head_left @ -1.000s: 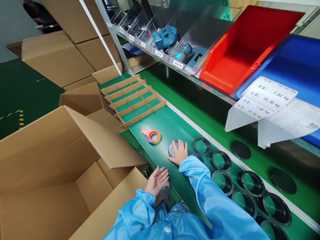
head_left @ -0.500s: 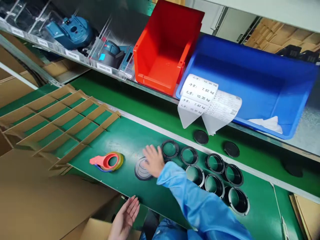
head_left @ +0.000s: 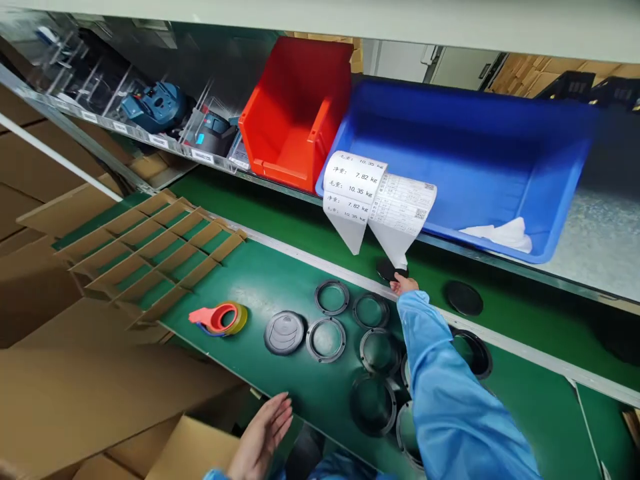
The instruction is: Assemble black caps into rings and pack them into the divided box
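Note:
My right hand (head_left: 404,284) reaches across to the green strip at the back and has its fingers on the edge of a round black cap (head_left: 387,269), partly hidden under a hanging label strip. Below the table's front edge, my left hand (head_left: 267,430) is open, palm turned inward, holding nothing. A dark grey disc with curved ridges (head_left: 284,333) lies flat on the green table. To its right stand several black rings (head_left: 326,339), some partly covered by my right sleeve. Another black cap (head_left: 463,298) lies farther right on the strip.
A tape dispenser (head_left: 223,319) and a cardboard divider grid (head_left: 150,250) are at the left. On the shelf above are a red bin (head_left: 280,170), a blue tray (head_left: 450,230) and rolls of printed labels (head_left: 355,177). Cardboard boxes (head_left: 100,387) stand at lower left.
My right hand has left the ridged disc and moved right and back to the black cap. A ring now lies beside the disc. My left hand stays low and open. The view has shifted.

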